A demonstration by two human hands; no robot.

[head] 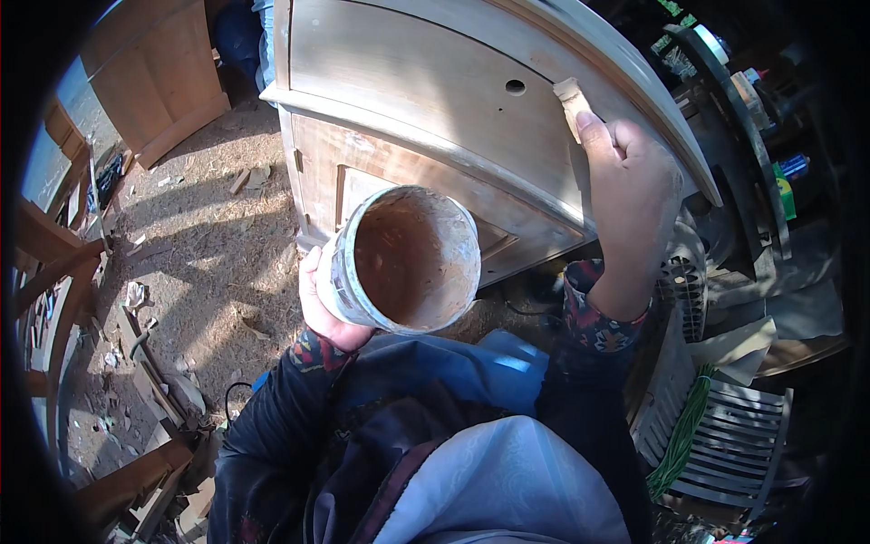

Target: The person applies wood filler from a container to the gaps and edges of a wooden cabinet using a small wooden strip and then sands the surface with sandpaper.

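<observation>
My left hand [334,314] grips a white plastic bucket [333,275] from its left side, its mouth tilted up towards me. Inside, reddish-brown residue coats the bottom and pale smears line the wall. In my right hand [629,177] is a small flat applicator [576,112], its end caked with pale paste. That end is over the face of a wooden cabinet [421,75], close to a seam and to the right of a round hole [515,87]. Whether it touches the wood I cannot tell. The cabinet's lower part has a framed panel [360,194], partly hidden by the bucket.
Another wooden cabinet [160,75] stands at the upper left, near a person's blue-clad leg [265,41]. Wood scraps [149,367] litter the dirt floor [204,251]. On the right are a plastic chair [683,285], a slatted piece [734,435] and a bundle of green strands [686,432].
</observation>
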